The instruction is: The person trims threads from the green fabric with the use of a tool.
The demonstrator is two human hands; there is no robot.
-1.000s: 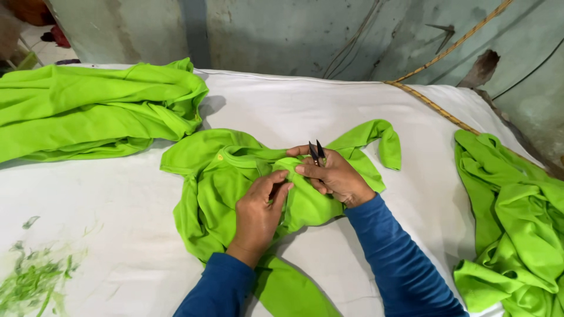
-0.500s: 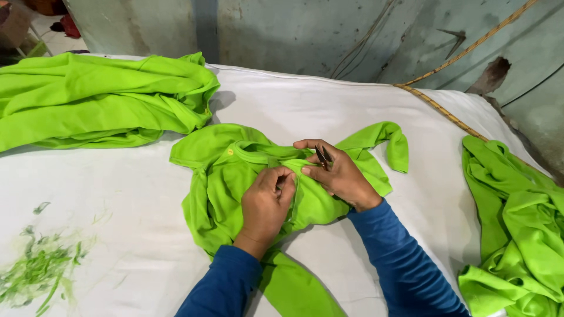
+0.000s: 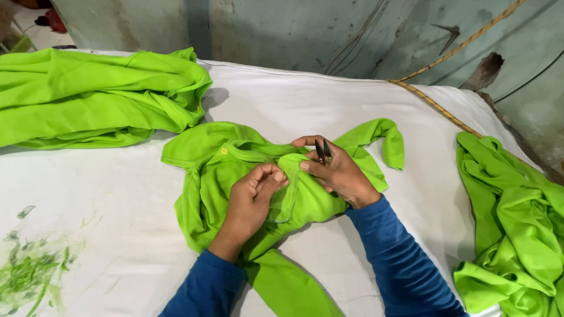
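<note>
A bright green shirt (image 3: 223, 158) lies crumpled in the middle of a white-covered table (image 3: 117, 188). My left hand (image 3: 249, 202) pinches the fabric near the collar and button strip. My right hand (image 3: 335, 170) grips the same fold from the right and holds small dark thread snips (image 3: 322, 150), their tips pointing up between the fingers. Both arms wear blue sleeves. One sleeve of the shirt (image 3: 385, 138) curls out to the right.
A pile of green garments (image 3: 94, 97) lies at the back left. Another green heap (image 3: 517, 229) hangs over the right table edge. Green thread clippings (image 3: 26, 276) litter the front left. A rope (image 3: 446, 111) runs along the wall at the right.
Both hands have shifted slightly on the collar fold, the left fingers curling in closer to the button strip. The view has tilted a little.
</note>
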